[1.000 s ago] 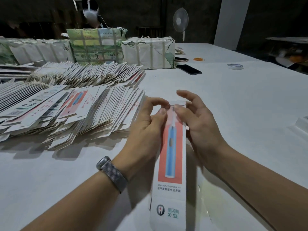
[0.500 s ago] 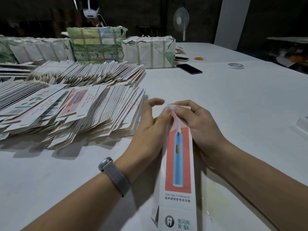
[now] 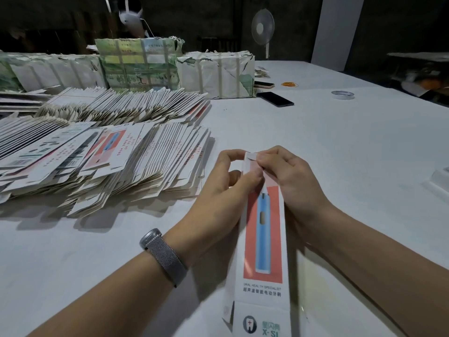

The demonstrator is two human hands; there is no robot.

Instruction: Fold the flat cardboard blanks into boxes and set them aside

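A long narrow toothbrush box (image 3: 263,239), white with a red panel and a blue brush picture, lies lengthwise between my hands above the white table (image 3: 340,154). My left hand (image 3: 218,190) grips its far end from the left, thumb and fingers curled round the edge. My right hand (image 3: 289,181) pinches the small end flap at the far tip. To the left lie fanned rows of flat cardboard blanks (image 3: 102,154).
Paper-wrapped strapped bundles (image 3: 216,74) stand at the back. A black phone (image 3: 275,99), a tape roll (image 3: 342,94) and an orange rubber-band heap (image 3: 289,84) lie far right. A fan (image 3: 263,27) and a person (image 3: 132,13) are behind the table. A white object (image 3: 441,181) sits at right edge.
The box has slid toward me and my fingers have curled in tighter at its far end, the right hand now pinching the end flap down.
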